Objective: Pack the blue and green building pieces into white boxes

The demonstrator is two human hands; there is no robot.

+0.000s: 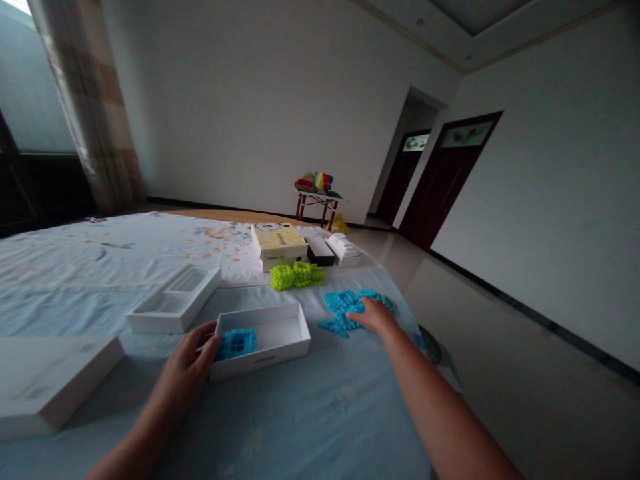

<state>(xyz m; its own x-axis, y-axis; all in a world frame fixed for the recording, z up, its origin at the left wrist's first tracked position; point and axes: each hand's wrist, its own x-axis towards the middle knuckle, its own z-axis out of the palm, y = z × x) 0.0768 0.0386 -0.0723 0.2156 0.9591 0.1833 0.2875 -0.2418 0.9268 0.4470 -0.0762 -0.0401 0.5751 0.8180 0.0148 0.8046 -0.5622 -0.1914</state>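
Note:
An open white box (265, 361) sits on the bed-like surface in front of me. Inside its left end lies a blue plastic building piece (238, 343) with a square opening. My left hand (193, 353) is closed on the box's left end, thumb along the near side. To the right of the box is a loose pile of blue plastic building pieces (340, 303). My right hand (373, 315) reaches into this pile, thumb and fingers curled round some of the pieces. Its fingertips are partly hidden among them.
Lime-green building pieces (297, 275) lie beyond the box, before a yellow box (279, 241). Close by are a black-and-white box (320, 251) and a small white box (344, 249). On the left are a white tray (173, 321) and a large white box (55, 383). The cloth (320, 427) drops off at right.

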